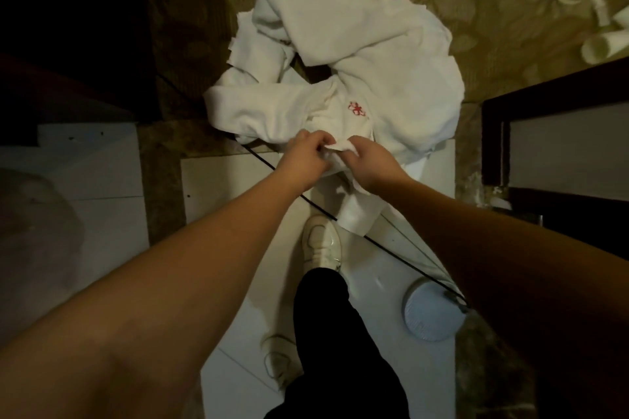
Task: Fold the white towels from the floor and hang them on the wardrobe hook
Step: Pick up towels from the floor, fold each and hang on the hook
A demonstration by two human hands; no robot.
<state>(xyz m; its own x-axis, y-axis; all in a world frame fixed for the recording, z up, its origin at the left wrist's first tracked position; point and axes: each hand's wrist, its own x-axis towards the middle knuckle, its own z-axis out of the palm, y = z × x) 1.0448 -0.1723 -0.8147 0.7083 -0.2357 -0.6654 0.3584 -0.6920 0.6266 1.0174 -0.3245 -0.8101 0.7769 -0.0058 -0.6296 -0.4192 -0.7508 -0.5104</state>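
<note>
White towels (357, 54) lie heaped on the patterned carpet (493, 10) ahead; the left hand (303, 160) and right hand (371, 163) both pinch one towel's near edge, lifting it.

Dim, warm light – dark corners, soft blur, wide-angle bending at edges.

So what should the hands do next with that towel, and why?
Probably lift it up and shake it loose. Both the left hand and right hand pinch one edge of the towel with the red mark, which lies crumpled in the towel pile.
</note>
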